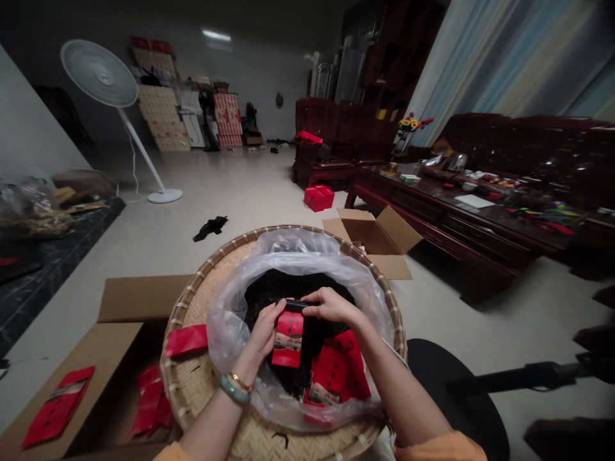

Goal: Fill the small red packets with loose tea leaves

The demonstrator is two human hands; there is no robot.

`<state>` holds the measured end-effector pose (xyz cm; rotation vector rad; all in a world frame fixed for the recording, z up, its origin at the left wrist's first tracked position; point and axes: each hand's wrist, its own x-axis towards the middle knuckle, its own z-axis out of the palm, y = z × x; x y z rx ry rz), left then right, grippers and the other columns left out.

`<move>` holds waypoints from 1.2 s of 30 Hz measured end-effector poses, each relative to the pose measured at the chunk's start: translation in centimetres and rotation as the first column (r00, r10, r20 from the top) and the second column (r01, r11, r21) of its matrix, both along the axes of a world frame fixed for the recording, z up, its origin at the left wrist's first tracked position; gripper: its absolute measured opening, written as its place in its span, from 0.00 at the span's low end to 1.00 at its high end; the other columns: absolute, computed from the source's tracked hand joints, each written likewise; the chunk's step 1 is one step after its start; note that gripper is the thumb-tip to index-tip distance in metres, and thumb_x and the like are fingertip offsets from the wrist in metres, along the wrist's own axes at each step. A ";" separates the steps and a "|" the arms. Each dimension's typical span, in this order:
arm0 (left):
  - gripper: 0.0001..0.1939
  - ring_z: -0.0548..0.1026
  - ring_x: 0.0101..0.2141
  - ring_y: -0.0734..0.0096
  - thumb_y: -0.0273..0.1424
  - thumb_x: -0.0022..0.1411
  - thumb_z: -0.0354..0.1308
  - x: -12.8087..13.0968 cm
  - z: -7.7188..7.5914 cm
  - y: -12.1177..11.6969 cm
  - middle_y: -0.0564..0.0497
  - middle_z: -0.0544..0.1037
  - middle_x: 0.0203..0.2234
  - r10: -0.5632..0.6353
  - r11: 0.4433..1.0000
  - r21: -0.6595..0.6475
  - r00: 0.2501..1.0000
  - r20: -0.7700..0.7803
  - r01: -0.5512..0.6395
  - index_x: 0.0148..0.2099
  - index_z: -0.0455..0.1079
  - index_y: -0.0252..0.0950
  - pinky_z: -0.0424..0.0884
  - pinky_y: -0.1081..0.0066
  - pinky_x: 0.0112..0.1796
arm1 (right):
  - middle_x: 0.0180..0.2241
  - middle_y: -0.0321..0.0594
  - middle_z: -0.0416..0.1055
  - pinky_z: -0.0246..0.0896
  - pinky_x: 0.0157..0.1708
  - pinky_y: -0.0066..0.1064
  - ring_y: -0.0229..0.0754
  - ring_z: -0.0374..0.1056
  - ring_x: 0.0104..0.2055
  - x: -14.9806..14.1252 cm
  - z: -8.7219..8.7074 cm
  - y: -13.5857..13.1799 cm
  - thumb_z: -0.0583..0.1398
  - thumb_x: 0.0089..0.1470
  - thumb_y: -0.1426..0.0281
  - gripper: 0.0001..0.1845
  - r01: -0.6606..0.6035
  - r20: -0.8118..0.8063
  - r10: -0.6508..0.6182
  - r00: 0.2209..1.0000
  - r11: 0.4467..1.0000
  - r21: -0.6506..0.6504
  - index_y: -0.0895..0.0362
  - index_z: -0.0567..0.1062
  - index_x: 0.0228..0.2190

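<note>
My left hand (pixel 266 330) grips the side of a small red pouch (pixel 288 342) held upright over a clear plastic bag (pixel 230 320) full of dark loose leaves (pixel 269 288). At the pouch's mouth, my right hand (pixel 329 306) pinches a black scoop-like piece (pixel 295 305). The bag sits in a round woven bamboo tray (pixel 192 378). More red pouches (pixel 339 371) lie inside the bag under my right wrist, and one red pouch (pixel 186 339) rests on the tray rim to the left.
An open cardboard box (pixel 110 358) at lower left holds several red pouches (pixel 57 403). Another open box (pixel 375 234) stands beyond the tray. A dark wooden table (pixel 461 218) and sofa are on the right, a white standing fan (pixel 100 73) on the left, a black stool (pixel 456 384) at lower right.
</note>
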<state>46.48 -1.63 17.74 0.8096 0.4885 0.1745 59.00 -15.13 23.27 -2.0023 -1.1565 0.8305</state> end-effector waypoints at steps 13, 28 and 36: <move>0.19 0.74 0.22 0.74 0.36 0.45 0.68 -0.1 0.4 -0.2 0.47 0.78 0.25 0.022 1.000 -0.001 1.000 0.003 -0.022 0.37 0.74 0.29 0.70 0.74 0.28 | 0.28 0.34 0.74 0.55 0.27 0.26 0.37 0.62 0.26 -0.1 0.0 0.0 0.59 0.46 0.65 0.19 0.004 -0.011 -0.004 1.000 1.000 -0.004 0.57 0.77 0.41; 0.19 0.74 0.22 0.73 0.36 0.45 0.67 -0.1 0.5 -0.2 0.47 0.78 0.25 0.011 1.000 -0.003 1.000 -0.003 -0.011 0.37 0.74 0.28 0.69 0.74 0.27 | 0.28 0.34 0.74 0.54 0.26 0.25 0.37 0.62 0.27 0.0 -0.2 0.0 0.59 0.47 0.66 0.19 -0.006 -0.013 0.007 1.000 1.000 0.007 0.57 0.77 0.42; 0.19 0.75 0.23 0.72 0.37 0.48 0.66 -0.1 0.7 -0.3 0.46 0.78 0.26 0.002 1.000 -0.013 1.000 0.012 -0.002 0.40 0.73 0.29 0.71 0.74 0.27 | 0.31 0.35 0.75 0.58 0.31 0.27 0.40 0.66 0.30 0.1 -0.3 -0.1 0.59 0.47 0.65 0.19 0.001 0.018 -0.001 1.000 1.000 0.011 0.57 0.77 0.42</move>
